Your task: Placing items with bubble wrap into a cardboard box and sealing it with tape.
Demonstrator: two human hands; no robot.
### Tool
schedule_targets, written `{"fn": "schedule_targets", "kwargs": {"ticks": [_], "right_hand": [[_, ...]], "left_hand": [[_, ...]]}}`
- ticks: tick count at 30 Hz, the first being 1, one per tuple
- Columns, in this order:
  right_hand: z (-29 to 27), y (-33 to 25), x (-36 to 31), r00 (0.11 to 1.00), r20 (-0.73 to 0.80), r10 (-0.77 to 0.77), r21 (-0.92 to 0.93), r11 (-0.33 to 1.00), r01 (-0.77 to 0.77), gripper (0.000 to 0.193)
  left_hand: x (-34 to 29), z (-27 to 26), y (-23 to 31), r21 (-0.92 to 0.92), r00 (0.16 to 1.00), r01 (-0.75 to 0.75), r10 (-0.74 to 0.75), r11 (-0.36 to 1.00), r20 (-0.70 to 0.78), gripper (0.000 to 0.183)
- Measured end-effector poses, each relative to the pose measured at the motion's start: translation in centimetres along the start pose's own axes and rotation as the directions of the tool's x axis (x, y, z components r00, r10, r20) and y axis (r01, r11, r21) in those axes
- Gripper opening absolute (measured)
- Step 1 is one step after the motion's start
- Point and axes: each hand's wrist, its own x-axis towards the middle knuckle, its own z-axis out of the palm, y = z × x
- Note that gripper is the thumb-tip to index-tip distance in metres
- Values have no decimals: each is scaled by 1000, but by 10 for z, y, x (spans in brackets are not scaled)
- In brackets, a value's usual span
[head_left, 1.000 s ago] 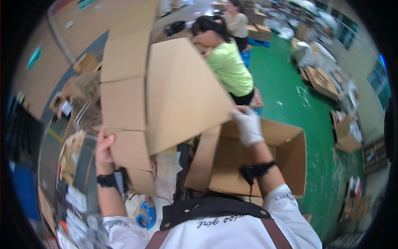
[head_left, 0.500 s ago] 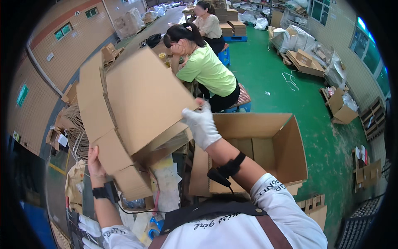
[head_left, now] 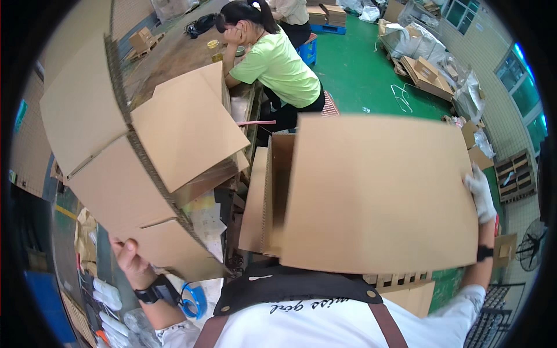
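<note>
A flattened carton (head_left: 125,174) with slots between its flaps stands tilted at the left, my bare left hand (head_left: 132,261) pinching its lower edge. On my right, a large flat cardboard sheet (head_left: 380,194) is held at its far right edge by my right hand (head_left: 480,194), which wears a white glove. That sheet covers most of an open cardboard box (head_left: 277,191), whose left side still shows. Between the two lie more cardboard pieces (head_left: 191,127) on the table, set at different angles.
Across the long table (head_left: 156,75) a person in a light green shirt (head_left: 278,69) sits leaning on one hand. Another seated person is partly cut off behind. Blue scissors-like handles (head_left: 194,300) lie near my left forearm. A pallet (head_left: 515,177) leans at the right wall.
My right hand has swung from the table's cardboard out to the right, and a flat sheet now spans over the open box. My left hand with the flattened carton has lowered slightly.
</note>
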Motion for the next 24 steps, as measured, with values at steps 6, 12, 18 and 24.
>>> {"fn": "schedule_targets", "kwargs": {"ticks": [6, 12, 18, 24], "right_hand": [[7, 49, 24, 976, 18, 219, -16, 976, -218, 58], [138, 133, 55, 982, 115, 149, -458, 885, -80, 84], [163, 107, -10, 913, 402, -72, -881, 244, 406, 120], [147, 106, -47, 638, 731, 242, -679, 354, 643, 110]], "left_hand": [[-28, 24, -11, 40, 999, -21, 23, 999, -38, 61], [-26, 102, -31, 82, 998, 59, -62, 995, 32, 63], [-29, 173, -32, 172, 988, 138, -148, 975, 45, 65], [-19, 206, -38, 253, 968, 179, -216, 951, 127, 67]]}}
